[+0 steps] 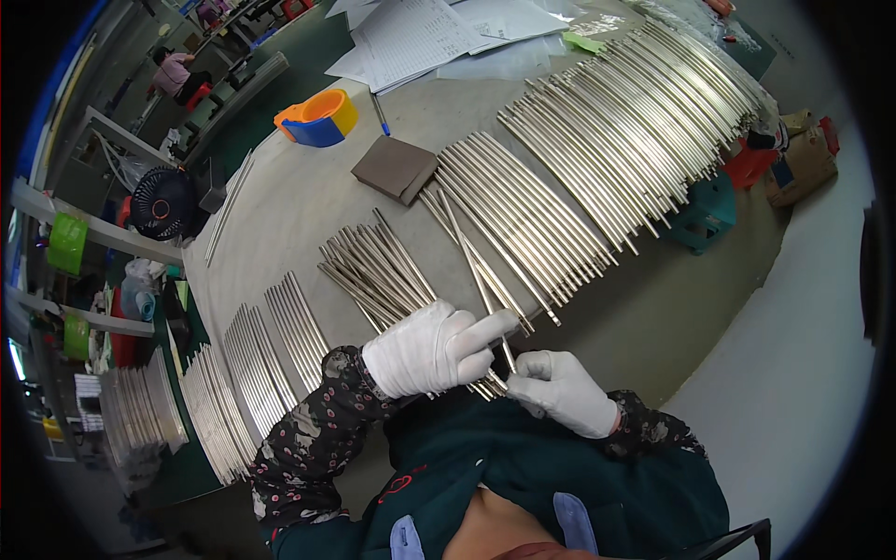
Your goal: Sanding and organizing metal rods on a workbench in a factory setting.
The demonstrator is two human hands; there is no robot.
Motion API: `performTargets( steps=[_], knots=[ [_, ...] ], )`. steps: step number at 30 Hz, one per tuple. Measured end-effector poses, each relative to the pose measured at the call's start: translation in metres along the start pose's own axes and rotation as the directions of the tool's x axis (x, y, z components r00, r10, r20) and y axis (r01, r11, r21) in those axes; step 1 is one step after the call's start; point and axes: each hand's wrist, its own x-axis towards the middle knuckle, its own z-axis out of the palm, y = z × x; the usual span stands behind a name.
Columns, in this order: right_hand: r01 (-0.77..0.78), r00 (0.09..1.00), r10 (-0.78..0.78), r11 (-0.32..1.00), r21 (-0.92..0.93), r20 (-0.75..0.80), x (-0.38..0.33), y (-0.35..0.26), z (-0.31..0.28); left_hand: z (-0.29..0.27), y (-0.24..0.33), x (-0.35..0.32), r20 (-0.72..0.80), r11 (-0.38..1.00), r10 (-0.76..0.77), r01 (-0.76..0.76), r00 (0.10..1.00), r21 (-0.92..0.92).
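Both my hands wear white gloves. A thin silvery metal rod (466, 247) slants from the table toward me, crossing over another rod beside it. My right hand (567, 395) pinches its near end between thumb and fingers. My left hand (429, 350) is closed, its index finger laid across the same rod a little higher up; its thumb side is partly hidden. Beneath and behind the left hand lies a loose, uneven pile of rods (375, 271). Just right of the held rod is a neat row of rods (513, 210) lying side by side.
A larger row of rods (635, 112) fills the table's far right. Smaller rod groups (259, 359) lie at left. A brown block (396, 169), an orange, yellow and blue tape roll (319, 119), a pen (381, 116) and papers (415, 37) sit behind. A fan (163, 203) stands beyond the left edge.
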Motion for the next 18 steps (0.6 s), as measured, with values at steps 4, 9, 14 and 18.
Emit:
performTargets(
  steps=[4,9,14,18],
  knots=[
    [0.056,0.996,-0.048,0.991,-0.118,0.073,0.002,0.006,-0.002,-0.004,0.002,0.002,-0.030,0.997,0.044,-0.042,0.999,0.062],
    [-0.025,0.981,0.069,0.971,-0.237,0.179,0.003,-0.004,-0.010,-0.002,0.005,-0.004,-0.017,0.978,0.018,-0.014,1.000,0.208],
    [0.215,0.913,-0.178,0.975,0.061,-0.368,0.007,0.009,-0.042,0.001,0.002,-0.001,-0.117,0.965,0.083,-0.051,0.990,0.256],
    [0.283,0.848,-0.173,0.947,0.152,-0.500,0.026,0.001,-0.043,0.003,0.003,0.000,-0.091,0.983,0.060,-0.043,0.994,0.176]
  ],
)
